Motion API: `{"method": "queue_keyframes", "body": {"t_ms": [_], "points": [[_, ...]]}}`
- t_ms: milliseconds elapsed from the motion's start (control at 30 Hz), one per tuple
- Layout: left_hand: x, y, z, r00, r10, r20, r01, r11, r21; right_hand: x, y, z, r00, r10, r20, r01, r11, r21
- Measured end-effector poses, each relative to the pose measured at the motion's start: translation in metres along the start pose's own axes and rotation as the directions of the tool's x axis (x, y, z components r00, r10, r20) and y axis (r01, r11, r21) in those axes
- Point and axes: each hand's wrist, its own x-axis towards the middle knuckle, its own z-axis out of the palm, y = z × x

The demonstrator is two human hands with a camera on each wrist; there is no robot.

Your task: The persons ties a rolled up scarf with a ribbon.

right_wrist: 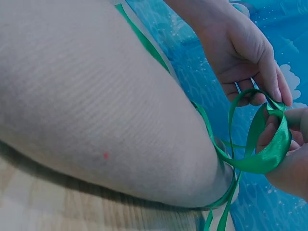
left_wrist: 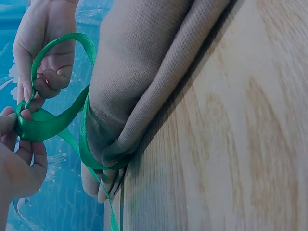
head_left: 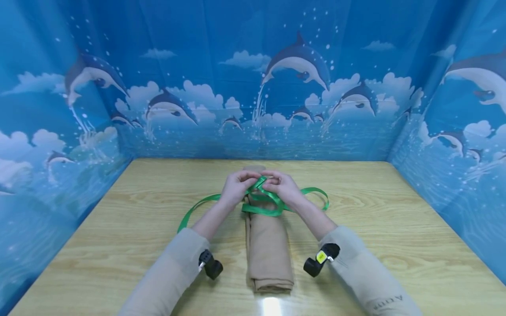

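Note:
A rolled beige cloth (head_left: 270, 252) lies lengthwise on the wooden table. Around its far part runs a green ribbon (head_left: 265, 212), which also rises in loops into both hands. My left hand (head_left: 236, 185) pinches the ribbon between thumb and fingers just above the cloth. Close beside it, my right hand (head_left: 281, 186) pinches the ribbon too, the fingertips of both hands nearly meeting. In the left wrist view a broad ribbon loop (left_wrist: 45, 126) hangs at the fingertips. The right wrist view shows the ribbon passing round the cloth roll (right_wrist: 110, 110) below the hands.
Loose ribbon tails curve out over the wooden table (head_left: 158, 197) on both sides. A blue curtain (head_left: 197, 52) printed with dolphins closes off the back and the sides. Each sleeve carries a small black camera, one on the left (head_left: 211, 265) and one on the right (head_left: 316, 263).

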Motion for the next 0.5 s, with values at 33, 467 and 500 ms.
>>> {"method": "queue_keyframes", "body": {"t_ms": [33, 467, 500], "points": [[0.0002, -0.0005, 0.0002, 1.0, -0.003, -0.004, 0.003, 1.0, -0.002, 0.0001, 0.0004, 0.0011, 1.0, -0.001, -0.004, 0.001, 1.0, 0.006], [-0.002, -0.0029, 0.0024, 0.999, -0.001, -0.035, 0.002, 1.0, 0.024, -0.0001, 0.0023, 0.0033, 0.999, -0.02, -0.039, 0.02, 1.0, -0.013], [-0.002, -0.0028, 0.0027, 0.999, 0.001, -0.037, 0.0, 1.0, 0.025, -0.0004, 0.0019, 0.0032, 0.999, -0.023, -0.044, 0.023, 1.0, -0.014]]}}
